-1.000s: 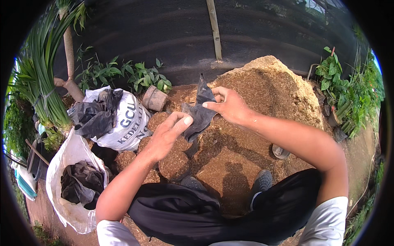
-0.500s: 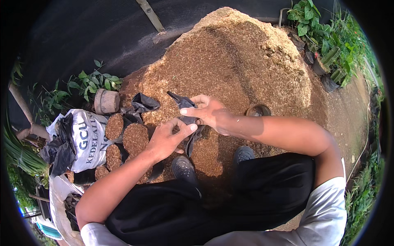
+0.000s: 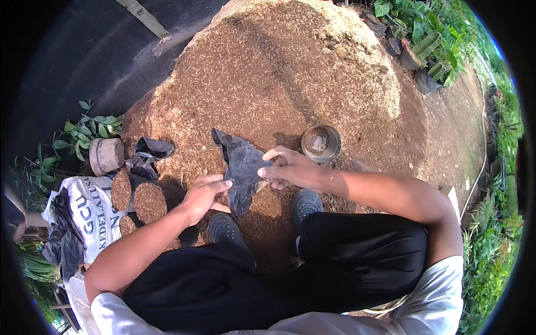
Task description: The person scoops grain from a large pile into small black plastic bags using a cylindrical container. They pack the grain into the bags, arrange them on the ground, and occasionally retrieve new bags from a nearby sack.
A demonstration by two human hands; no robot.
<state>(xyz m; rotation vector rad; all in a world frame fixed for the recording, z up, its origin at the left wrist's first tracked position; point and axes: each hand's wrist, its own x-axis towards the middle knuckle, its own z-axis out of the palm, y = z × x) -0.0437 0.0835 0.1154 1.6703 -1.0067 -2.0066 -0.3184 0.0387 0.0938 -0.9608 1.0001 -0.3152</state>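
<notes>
A flattened black plastic planting bag [image 3: 241, 170] is held up between my hands, above my feet and in front of the mound of brown shavings [image 3: 262, 95]. My left hand [image 3: 202, 196] has its thumb at the bag's left edge; the fingers behind are partly hidden. On the other side, my right hand [image 3: 287, 167] pinches the bag's right edge between thumb and curled fingers. A round dark pot [image 3: 335, 146] with some material inside sits on the mound just beyond my right hand.
Several black bags filled with brown material [image 3: 151, 202] lie at the left, beside a white printed sack [image 3: 89, 220]. Behind them are a worn plant pot [image 3: 106, 156] and loose black plastic [image 3: 153, 148]. Potted plants [image 3: 416, 56] line the far right. My shoes [image 3: 307, 206] are close below.
The black bag has been spread from a crumpled, narrow shape into a wider flat one. My hands have moved apart, and the view has shifted, showing the dark pot more fully.
</notes>
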